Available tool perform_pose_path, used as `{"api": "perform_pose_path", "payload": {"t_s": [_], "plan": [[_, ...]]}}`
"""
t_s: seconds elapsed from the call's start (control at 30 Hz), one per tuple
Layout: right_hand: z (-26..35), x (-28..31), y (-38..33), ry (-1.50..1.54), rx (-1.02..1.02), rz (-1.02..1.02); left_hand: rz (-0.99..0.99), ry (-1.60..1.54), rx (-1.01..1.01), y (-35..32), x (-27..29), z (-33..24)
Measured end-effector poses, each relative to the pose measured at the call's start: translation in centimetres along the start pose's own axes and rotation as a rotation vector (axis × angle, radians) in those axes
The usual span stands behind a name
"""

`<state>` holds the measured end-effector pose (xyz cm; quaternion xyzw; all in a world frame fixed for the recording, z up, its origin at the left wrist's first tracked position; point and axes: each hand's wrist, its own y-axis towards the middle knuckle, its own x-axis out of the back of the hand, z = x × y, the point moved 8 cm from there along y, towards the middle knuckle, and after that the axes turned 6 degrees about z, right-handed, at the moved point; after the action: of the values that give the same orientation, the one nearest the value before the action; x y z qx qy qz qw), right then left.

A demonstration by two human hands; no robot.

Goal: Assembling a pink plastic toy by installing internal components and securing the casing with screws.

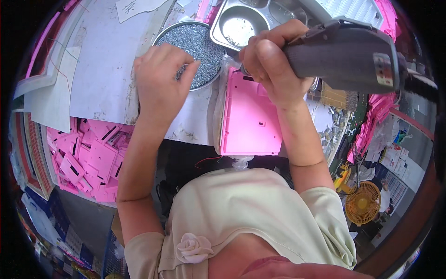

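Observation:
My right hand point(278, 69) is wrapped round a dark grey electric screwdriver point(344, 58), with its cable end toward the right. Below that hand lies a flat pink plastic panel point(248, 118) at the front edge of the table; the screwdriver's tip is hidden behind my fingers. My left hand point(162, 81) hovers at the left side of a round metal bowl point(211, 56) full of small silvery screws. Its fingers are curled, with thumb and forefinger close together; anything between them is too small to make out.
A metal tray with round hollows point(239, 30) stands behind the bowl. Many pink plastic parts point(90, 156) are heaped at the left, and more pink pieces point(371, 125) lie at the right. A yellow basket point(362, 203) sits lower right. White sheets point(109, 60) cover the table's left.

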<state>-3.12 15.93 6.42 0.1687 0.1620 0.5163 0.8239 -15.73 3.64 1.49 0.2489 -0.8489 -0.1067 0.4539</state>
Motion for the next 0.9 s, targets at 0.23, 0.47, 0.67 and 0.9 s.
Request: {"api": "perform_pose_path", "payload": {"t_s": [0.23,0.47,0.67,0.9], "plan": [[2.6,-0.5,-1.4,-0.138,-0.011,0.025,-0.043,-0.15,-0.042,-2.2,0.1,-2.2],[1.9,-1.1,-2.5,-0.149,-0.023,-0.024,-0.043,-0.219,-0.082,-3.7,-0.3,-4.0],[5.8,-1.7,-1.3,-0.028,0.111,0.03,-0.043,-0.208,-0.103,-4.2,-0.9,-5.2],[2.5,-1.2,-2.2,-0.157,0.016,0.008,-0.052,-0.188,-0.099,-4.6,-1.4,-4.8]]}}
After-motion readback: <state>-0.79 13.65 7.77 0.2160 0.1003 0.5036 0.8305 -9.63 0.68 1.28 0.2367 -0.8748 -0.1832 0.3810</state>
